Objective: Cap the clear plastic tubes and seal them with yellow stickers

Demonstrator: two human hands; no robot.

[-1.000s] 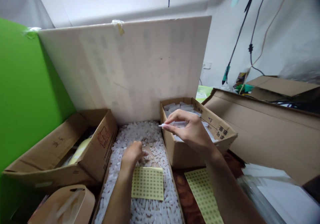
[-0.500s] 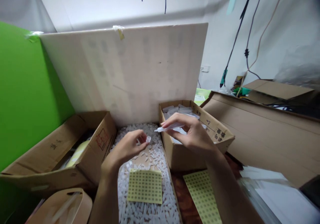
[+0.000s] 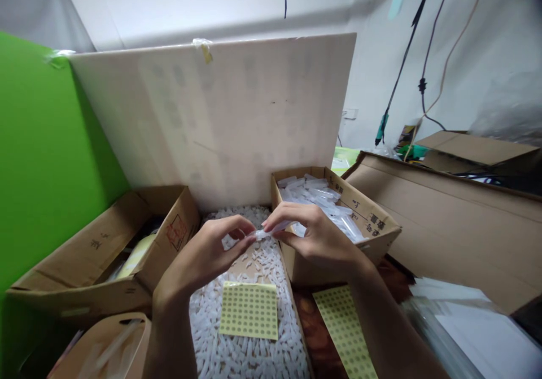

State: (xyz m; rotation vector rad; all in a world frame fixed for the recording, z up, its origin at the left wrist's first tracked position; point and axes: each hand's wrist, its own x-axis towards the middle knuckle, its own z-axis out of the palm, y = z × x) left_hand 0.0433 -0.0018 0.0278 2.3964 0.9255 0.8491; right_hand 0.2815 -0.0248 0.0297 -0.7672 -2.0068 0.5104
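My right hand [image 3: 322, 236] pinches a translucent plastic squeeze tube [image 3: 279, 229] with its nozzle end pointing left. Between thumb and fingers of my left hand [image 3: 215, 246] is a small clear cap [image 3: 258, 235], mostly hidden by the fingertips. Cap and nozzle meet in front of me; how far the cap sits on the nozzle I cannot tell. Below both hands is a shallow box of many small white caps [image 3: 245, 359]. A yellow sheet of round stickers [image 3: 249, 312] lies on these caps.
At right stands a cardboard box [image 3: 383, 238] of similar tubes [image 3: 317, 190]. Another cardboard box [image 3: 80, 243] is at left, with a tan bin [image 3: 141, 345] of tubes before it. A second sticker sheet [image 3: 347, 328] lies right. A pale board [image 3: 212, 119] rises behind.
My hands have come together, bringing the tube's nozzle to the cap. The right hand has moved slightly left and down, uncovering more tubes in the box behind it.
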